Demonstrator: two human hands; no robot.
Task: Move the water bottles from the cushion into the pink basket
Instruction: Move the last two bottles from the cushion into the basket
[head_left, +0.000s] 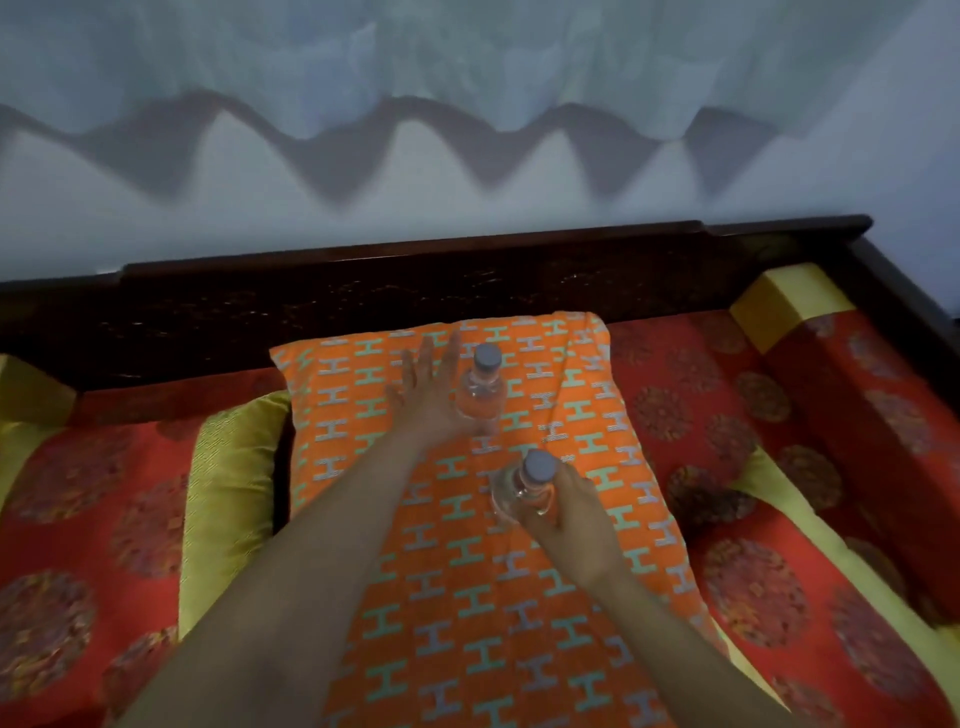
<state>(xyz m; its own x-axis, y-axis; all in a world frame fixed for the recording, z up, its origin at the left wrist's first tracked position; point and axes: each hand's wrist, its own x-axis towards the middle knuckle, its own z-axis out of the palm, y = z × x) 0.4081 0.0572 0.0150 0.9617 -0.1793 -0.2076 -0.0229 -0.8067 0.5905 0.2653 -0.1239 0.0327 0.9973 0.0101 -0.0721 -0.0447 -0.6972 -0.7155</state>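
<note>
Two clear water bottles with grey caps stand on an orange cushion (467, 597) patterned with H shapes. The far bottle (482, 391) is upright near the cushion's back. My left hand (423, 397) is beside it on its left, fingers straight and spread, palm against or very close to the bottle's side. The near bottle (522, 491) is held by my right hand (569, 512), whose fingers curl round its body just below the cap. No pink basket shows in this view.
The cushion lies on a red patterned seat (753, 467) with yellow-green cushions (228, 499) at both sides. A dark wooden backrest (415, 291) runs behind it, with a yellow bolster (789, 301) at the right. Pale wall and curtain hang above.
</note>
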